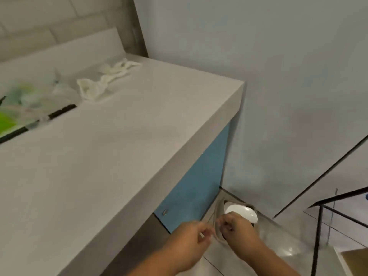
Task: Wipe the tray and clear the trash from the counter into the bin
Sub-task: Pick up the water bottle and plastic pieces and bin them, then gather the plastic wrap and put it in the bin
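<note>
- Left hand (191, 239): fingers curled, pinching a pale scrap (202, 235).
- Right hand (237, 230): fingers curled; what they hold cannot be told.
- Bin (242, 213): on the floor, just beyond both hands; best to release squarely over its mouth.
- Tray (59, 112): on the counter (119, 156), well apart.

A pale grey bench (119, 156) with a thick edge runs into the corner, with a blue cabinet panel (199, 176) beneath it. Light wall tiles (49, 20) back it, and a plain bluish-grey wall (278, 76) stands alongside. The glossy floor (288, 246) catches light beside a black metal frame (318, 226).
</note>
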A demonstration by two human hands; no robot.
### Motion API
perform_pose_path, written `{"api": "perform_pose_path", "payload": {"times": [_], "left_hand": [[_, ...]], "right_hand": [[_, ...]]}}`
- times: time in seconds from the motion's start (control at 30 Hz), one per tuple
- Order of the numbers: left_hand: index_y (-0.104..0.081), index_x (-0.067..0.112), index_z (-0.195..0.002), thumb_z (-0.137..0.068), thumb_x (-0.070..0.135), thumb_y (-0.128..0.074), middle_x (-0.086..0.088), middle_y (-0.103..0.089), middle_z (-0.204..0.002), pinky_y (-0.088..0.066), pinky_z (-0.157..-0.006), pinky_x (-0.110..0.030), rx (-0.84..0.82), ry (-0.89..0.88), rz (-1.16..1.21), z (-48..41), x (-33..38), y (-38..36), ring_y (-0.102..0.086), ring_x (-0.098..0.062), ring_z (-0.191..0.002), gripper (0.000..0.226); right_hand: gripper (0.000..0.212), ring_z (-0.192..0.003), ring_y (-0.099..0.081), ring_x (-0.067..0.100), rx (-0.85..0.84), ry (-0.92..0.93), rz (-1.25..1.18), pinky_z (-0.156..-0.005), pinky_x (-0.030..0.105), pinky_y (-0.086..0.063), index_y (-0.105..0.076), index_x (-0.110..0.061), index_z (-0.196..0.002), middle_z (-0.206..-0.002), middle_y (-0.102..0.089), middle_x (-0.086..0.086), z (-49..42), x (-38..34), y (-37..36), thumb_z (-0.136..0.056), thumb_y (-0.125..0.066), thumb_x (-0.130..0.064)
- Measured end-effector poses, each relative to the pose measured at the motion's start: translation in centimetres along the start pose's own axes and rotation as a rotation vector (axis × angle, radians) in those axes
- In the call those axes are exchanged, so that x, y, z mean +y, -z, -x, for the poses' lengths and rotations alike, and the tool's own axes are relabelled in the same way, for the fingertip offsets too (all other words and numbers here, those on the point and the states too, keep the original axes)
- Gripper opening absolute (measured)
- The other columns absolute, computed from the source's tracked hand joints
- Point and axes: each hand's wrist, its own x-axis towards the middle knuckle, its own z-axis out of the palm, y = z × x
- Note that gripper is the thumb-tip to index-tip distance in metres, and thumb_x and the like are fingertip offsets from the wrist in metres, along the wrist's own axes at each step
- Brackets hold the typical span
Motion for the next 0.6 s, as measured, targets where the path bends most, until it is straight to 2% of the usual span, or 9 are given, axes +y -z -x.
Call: {"api": "perform_pose_path", "payload": {"times": [0.07,0.1,0.2,0.33,0.47,0.6], "left_hand": [[-0.058,0.051,-0.081,-0.084,0.042,-0.052,0.010,-0.066,-0.104,-0.050,-0.084,-0.019,0.013,-0.043,0.036,2.1,2.1,2.9,-0.062,-0.005,-0.089,0.011],[-0.056,0.053,-0.081,-0.085,0.040,-0.053,0.011,-0.065,-0.106,-0.049,-0.086,-0.019,0.027,-0.064,0.054,3.1,3.1,4.3,-0.062,-0.005,-0.091,0.013],[-0.060,0.048,-0.090,-0.085,0.035,-0.056,0.012,-0.068,-0.105,-0.047,-0.086,-0.016,0.102,-0.097,0.187,5.8,5.6,8.1,-0.062,-0.005,-0.096,0.014],[-0.064,0.037,-0.098,-0.080,0.037,-0.054,0.002,-0.071,-0.098,-0.051,-0.089,-0.023,0.236,-0.109,0.383,9.0,8.0,12.5,-0.066,-0.009,-0.089,0.021],[-0.066,0.030,-0.101,-0.092,0.025,-0.056,-0.002,-0.071,-0.098,-0.053,-0.078,-0.023,0.368,-0.003,0.444,12.0,8.5,15.4,-0.066,-0.011,-0.088,0.015],[-0.066,0.034,-0.100,-0.093,0.023,-0.055,0.003,-0.071,-0.098,-0.052,-0.087,-0.028,0.451,0.078,0.436,14.9,8.1,16.8,-0.066,-0.006,-0.088,0.017]], "right_hand": [[0.023,-0.069,-0.044,-0.008,0.024,0.024,0.001,-0.065,0.003,-0.034,-0.059,-0.038,-0.076,-0.082,-0.050,-0.016,0.6,-2.7,1.3,-0.089,-0.056,-0.020],[0.022,-0.068,-0.043,-0.007,0.033,0.035,-0.006,-0.065,0.004,-0.035,-0.059,-0.036,-0.075,-0.080,-0.049,-0.015,0.9,-4.1,1.9,-0.089,-0.056,-0.019],[0.041,-0.067,-0.046,-0.003,0.052,0.097,-0.063,-0.066,0.008,-0.037,-0.043,-0.042,-0.065,-0.073,-0.045,-0.013,1.7,-8.0,3.8,-0.089,-0.056,-0.012],[0.040,-0.076,-0.053,-0.003,0.099,0.207,-0.164,-0.070,0.006,-0.039,-0.053,-0.046,-0.075,-0.083,-0.053,-0.017,2.3,-12.3,6.0,-0.090,-0.057,-0.009],[0.038,-0.091,-0.056,-0.002,0.117,0.332,-0.207,-0.077,0.004,-0.039,-0.059,-0.046,-0.082,-0.097,-0.060,-0.018,2.2,-15.6,9.1,-0.090,-0.057,-0.009],[0.039,-0.095,-0.055,-0.003,0.140,0.444,-0.212,-0.076,0.004,-0.039,-0.062,-0.045,-0.081,-0.095,-0.061,-0.019,1.5,-18.3,11.9,-0.090,-0.058,-0.007]]}}
